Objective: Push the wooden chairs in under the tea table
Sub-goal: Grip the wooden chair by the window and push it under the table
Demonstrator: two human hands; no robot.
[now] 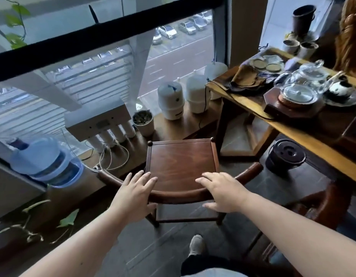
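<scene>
Head view: the wooden chair stands at frame centre, outside the table at right and not yet under it, while the left hand and right hand, fingers spread, lie apparently unclenched on its curved back rail, placed either side for an even push.

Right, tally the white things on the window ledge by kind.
White tanks: 3
White filter unit: 1
White pot: 1
Total: 5
</scene>
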